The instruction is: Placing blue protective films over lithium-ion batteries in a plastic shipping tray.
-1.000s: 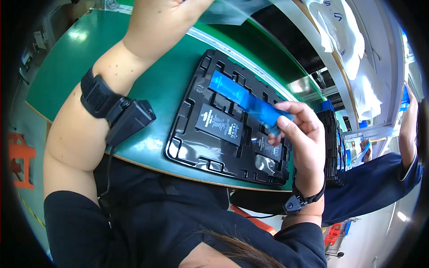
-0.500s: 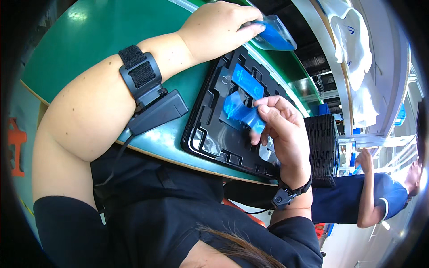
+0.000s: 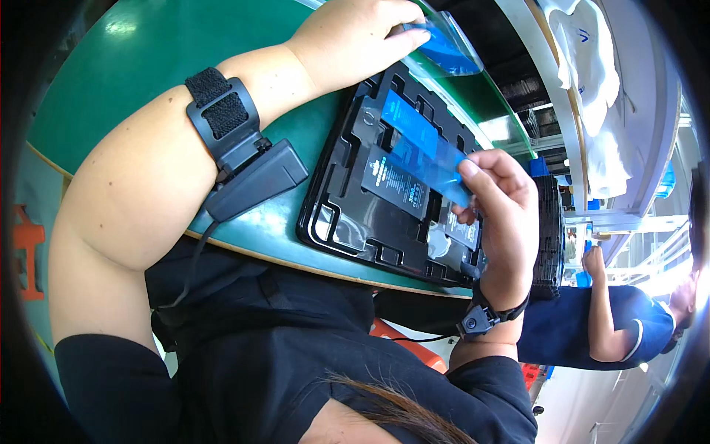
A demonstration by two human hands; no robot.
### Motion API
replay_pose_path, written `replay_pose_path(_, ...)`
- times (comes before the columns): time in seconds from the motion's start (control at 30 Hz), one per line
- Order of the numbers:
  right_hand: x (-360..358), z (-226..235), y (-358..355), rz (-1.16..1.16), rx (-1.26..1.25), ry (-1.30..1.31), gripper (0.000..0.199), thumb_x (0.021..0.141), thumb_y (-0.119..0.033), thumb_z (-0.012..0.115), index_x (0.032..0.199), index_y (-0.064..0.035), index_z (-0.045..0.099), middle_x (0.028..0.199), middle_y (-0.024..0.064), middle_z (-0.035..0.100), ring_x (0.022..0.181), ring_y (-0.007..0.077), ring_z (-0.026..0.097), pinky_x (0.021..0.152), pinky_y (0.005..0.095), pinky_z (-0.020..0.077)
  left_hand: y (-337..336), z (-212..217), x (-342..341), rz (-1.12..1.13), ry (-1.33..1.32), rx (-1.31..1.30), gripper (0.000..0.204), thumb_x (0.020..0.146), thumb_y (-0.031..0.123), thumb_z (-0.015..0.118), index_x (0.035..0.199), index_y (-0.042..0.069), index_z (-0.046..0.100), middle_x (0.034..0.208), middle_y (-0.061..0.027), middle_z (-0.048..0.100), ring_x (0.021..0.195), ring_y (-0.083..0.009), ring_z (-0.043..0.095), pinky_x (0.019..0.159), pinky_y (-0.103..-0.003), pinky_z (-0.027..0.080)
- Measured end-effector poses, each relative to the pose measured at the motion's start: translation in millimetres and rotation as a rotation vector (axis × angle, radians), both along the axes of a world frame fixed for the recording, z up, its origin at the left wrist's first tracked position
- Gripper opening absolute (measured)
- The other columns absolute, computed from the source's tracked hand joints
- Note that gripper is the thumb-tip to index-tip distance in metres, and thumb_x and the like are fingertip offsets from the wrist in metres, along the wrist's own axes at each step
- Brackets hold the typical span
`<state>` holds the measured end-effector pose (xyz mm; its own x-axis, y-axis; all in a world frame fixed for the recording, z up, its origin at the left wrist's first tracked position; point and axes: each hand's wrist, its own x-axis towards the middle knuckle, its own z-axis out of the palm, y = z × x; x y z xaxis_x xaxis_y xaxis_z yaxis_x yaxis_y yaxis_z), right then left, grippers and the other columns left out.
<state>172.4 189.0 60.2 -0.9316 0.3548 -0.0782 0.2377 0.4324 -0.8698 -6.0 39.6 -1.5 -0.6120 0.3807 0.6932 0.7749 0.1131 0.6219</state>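
Observation:
My right hand point(image 3: 503, 192) pinches a translucent blue film strip point(image 3: 436, 174) by its end, thumb against fingers. The strip stretches over a black moulded tray point(image 3: 336, 185). A flat black battery point(image 3: 394, 180) with white print lies bare in the tray beside the strip. Farther along, a brighter blue piece of film point(image 3: 408, 122) covers another spot in the tray. A second battery point(image 3: 462, 228) shows partly below my right hand. Beyond the tray's far end, my left hand point(image 3: 370, 28) has thumb and fingers closed at the edge of a blue film stack point(image 3: 447, 52) in a clear plastic holder.
The tray rests on a green tabletop point(image 3: 177, 44) with a curved wooden edge. Several black trays point(image 3: 549, 237) are stacked to the right. A shelf with white plastic bags point(image 3: 584, 59) stands beyond. A person in a dark blue shirt point(image 3: 584, 325) is at the right.
My right hand has moved right, and the curled film strip is now drawn out flatter. The battery's printed face has come into view. My left hand has shifted slightly up and left.

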Motion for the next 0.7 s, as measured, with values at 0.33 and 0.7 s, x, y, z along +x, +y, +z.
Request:
replay_pose_path(0.33,-10.8,-14.3,5.7,0.093,-0.201,-0.199,0.013,0.083,-0.013,0.062,0.085,0.0004,0.061,0.065,0.0003,0.059,0.046,0.0044,0.051,0.041,0.0162,0.0354,-0.2,-3.3,3.5,-0.002,0.042,0.099,0.017,0.083,0.020,0.059,0.085,0.003,0.061,0.071,-0.0174,0.060,0.065,-0.0338,0.060,0.059,-0.036,0.047)
replay_pose_path(0.7,-12.0,-15.9,6.2,0.077,-0.253,-0.211,0.013,0.083,-0.012,0.062,0.085,0.0005,0.062,0.064,0.0002,0.058,0.046,0.0042,0.051,0.041,0.0161,0.0356,-0.7,-2.2,2.6,-0.031,-0.036,0.071,0.016,0.083,0.019,0.059,0.085,0.003,0.061,0.070,-0.0160,0.060,0.063,-0.0302,0.060,0.058,-0.034,0.046)
